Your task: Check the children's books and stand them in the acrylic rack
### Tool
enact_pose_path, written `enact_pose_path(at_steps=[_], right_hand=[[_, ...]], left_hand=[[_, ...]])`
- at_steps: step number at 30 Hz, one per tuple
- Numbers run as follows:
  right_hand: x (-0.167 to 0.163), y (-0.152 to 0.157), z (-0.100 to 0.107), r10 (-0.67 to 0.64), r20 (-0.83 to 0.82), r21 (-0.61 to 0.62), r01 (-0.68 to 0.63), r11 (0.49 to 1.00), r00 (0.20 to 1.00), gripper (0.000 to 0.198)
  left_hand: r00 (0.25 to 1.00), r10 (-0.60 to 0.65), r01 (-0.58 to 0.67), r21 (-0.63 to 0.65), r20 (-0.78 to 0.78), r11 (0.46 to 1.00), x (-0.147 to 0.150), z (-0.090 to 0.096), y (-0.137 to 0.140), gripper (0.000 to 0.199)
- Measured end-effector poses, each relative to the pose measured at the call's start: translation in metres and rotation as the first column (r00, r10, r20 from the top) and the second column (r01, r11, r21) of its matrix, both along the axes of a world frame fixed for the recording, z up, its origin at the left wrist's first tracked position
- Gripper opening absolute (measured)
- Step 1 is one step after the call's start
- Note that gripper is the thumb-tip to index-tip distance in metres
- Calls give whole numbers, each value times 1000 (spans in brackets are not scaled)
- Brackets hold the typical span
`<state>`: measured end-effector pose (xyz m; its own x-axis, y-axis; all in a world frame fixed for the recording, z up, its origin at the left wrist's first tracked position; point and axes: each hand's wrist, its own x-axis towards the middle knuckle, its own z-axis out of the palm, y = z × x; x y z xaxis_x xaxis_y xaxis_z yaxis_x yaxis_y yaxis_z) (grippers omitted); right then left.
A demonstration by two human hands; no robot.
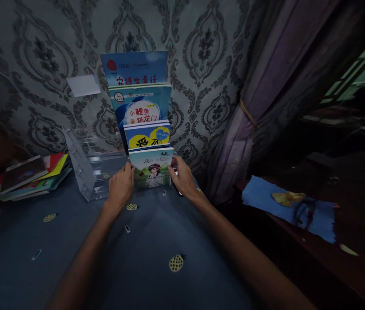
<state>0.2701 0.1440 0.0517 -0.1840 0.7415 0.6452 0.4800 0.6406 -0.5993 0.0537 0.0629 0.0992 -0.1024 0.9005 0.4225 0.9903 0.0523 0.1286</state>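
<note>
Both hands flank a small green picture book (152,170) that stands upright at the front of a clear acrylic book rack (84,165). My left hand (122,183) closes on the book's left edge. On its right edge, the thumb and fingers of my right hand (183,175) grip it. Behind it stand more books in rising tiers: a blue and yellow book (148,134), a teal book (140,103) with a white oval, and a tall blue book (135,66) at the back. The rack's left part holds no books.
A loose pile of books (29,174) lies left of the rack. The blue cloth (105,267) under everything has pineapple prints. Behind is patterned wallpaper (205,47) with a white switch plate (83,85). A tied curtain (247,107) and a bench with a blue cloth (263,198) are at right.
</note>
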Motion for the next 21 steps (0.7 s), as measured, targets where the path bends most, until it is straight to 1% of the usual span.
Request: enact_pose_path(at_steps=[2, 3, 8, 12, 14, 18, 21], right_hand=[[-2, 1, -3, -47, -20, -13, 46, 999, 999, 38], [-2, 2, -4, -61, -19, -11, 61, 998, 998, 39], [-5, 8, -4, -82, 19, 18, 82, 996, 996, 29], [-8, 10, -4, -87, -44, 11, 87, 996, 995, 27], [-10, 11, -3, -84, -81, 6, 84, 996, 993, 25], [-12, 11, -3, -73, -135, 0, 74, 997, 988, 22], [-13, 11, -3, -74, -135, 13, 76, 997, 988, 19]], left_hand=[[998, 39, -40, -28, -46, 999, 3, 0, -1, 31], [996, 53, -55, -40, -65, 998, 4, 0, -1, 31], [991, 83, -96, -119, -109, 988, 9, -1, -2, 33], [989, 111, -130, -221, -98, 967, 12, 1, -1, 32], [991, 111, -127, -251, -77, 960, 13, 2, 0, 32], [995, 96, -99, -255, -24, 962, 11, 1, 3, 30], [997, 73, -70, -238, 5, 969, 6, -2, 6, 28]])
